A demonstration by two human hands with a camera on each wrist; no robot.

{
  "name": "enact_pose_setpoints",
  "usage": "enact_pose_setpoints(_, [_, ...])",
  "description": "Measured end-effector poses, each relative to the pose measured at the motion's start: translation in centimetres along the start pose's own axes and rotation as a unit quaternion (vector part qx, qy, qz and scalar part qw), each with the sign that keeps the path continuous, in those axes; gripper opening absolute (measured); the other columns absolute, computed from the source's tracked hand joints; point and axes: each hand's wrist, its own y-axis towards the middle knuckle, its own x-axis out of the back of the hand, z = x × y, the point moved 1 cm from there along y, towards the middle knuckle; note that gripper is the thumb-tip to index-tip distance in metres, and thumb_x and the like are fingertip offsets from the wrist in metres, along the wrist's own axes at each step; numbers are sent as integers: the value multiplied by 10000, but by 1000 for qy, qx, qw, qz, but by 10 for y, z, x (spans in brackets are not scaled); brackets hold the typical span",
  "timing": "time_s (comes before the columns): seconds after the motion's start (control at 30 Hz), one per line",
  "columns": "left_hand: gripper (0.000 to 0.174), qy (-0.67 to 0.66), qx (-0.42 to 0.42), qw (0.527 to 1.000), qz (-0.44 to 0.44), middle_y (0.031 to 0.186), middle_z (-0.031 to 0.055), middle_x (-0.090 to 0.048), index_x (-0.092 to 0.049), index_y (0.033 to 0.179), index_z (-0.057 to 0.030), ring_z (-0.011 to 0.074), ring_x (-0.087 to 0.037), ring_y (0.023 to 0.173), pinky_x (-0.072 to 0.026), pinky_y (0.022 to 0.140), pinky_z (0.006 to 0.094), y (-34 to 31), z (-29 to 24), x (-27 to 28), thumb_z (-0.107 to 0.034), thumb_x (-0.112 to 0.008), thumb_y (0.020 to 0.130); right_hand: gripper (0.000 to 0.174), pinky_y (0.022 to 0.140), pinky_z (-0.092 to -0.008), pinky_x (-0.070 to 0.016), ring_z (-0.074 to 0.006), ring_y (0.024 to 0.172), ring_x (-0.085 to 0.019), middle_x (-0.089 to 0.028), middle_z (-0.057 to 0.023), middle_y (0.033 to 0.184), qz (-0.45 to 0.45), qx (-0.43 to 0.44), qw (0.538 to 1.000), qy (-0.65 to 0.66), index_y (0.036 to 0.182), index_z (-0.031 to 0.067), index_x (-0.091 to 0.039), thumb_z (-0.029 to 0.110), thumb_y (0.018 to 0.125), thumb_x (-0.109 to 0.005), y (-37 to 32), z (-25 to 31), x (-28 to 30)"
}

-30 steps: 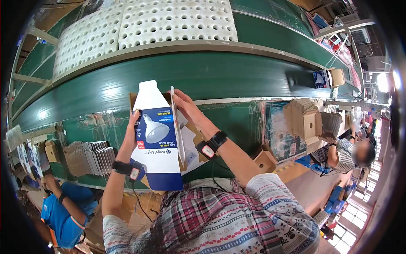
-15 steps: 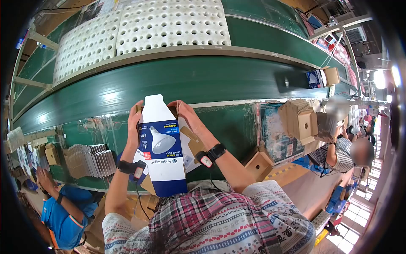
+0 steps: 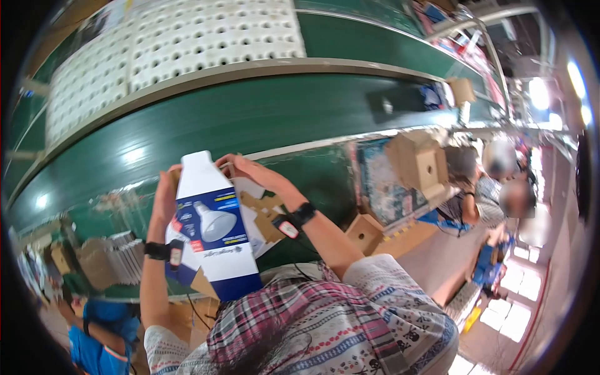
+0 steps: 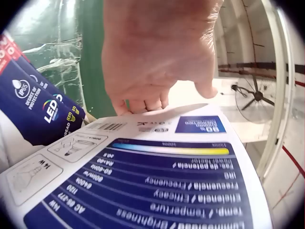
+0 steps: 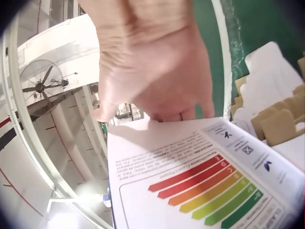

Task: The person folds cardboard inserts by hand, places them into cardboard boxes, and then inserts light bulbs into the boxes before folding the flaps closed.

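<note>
A blue and white light bulb box [image 3: 215, 219], printed with a bulb picture, stands tilted in front of the person, its tapered white flap [image 3: 198, 165] pointing away at the far end. My left hand [image 3: 164, 195] holds its far left side; in the left wrist view the fingers of that hand [image 4: 157, 57] bend over the far edge, the thumb apart to the right. On the other side, my right hand [image 3: 256, 175] grips the far right edge. The right wrist view shows its fingertips partly hidden behind the box [image 5: 143, 148]. Brown and white cardboard pieces [image 3: 265, 215] lie beneath.
A green conveyor belt [image 3: 275, 115] runs beyond the hands, with foam trays [image 3: 212, 37] full of holes behind it. Cardboard dividers [image 3: 119, 259] stand at left, brown cartons [image 3: 425, 165] at right. People work on both sides, including one in blue [image 3: 103, 331].
Both hands have shifted to the box's far end, and the side flap that stood up at right no longer shows upright. The head view has turned, moving everything leftward.
</note>
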Motion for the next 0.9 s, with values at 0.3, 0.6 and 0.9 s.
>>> enact_pose_setpoints(0.3, [392,256,70,964,0,1191,88,-515,-472,1200,-5,175,-490,1092,-378,940,302,13,24,25,-110,-571,836,355,880,-258,-398,-163,1014,-514,-556,-74,1100,-25,-61,991,-113,1177,27,-503,196,865,-496,1,-9,0])
enact_pose_setpoints(0.6, [558,280,-10,951,-128,714,29,-537,-584,825,65,102,-493,677,-390,619,236,-30,-12,-38,-490,-521,834,358,806,-295,-436,-206,914,-571,-608,-169,1005,-99,-163,943,-273,1105,-59,-544,166,826,-538,6,-12,6])
enact_pose_setpoints(0.9, [520,212,78,969,-99,1019,106,-559,-481,1161,46,156,-548,857,-434,763,234,-30,-9,-54,-291,-563,774,459,772,-296,-441,-224,861,-567,-589,-149,987,-181,-42,949,-255,1094,-11,-533,375,845,-548,-2,12,-23])
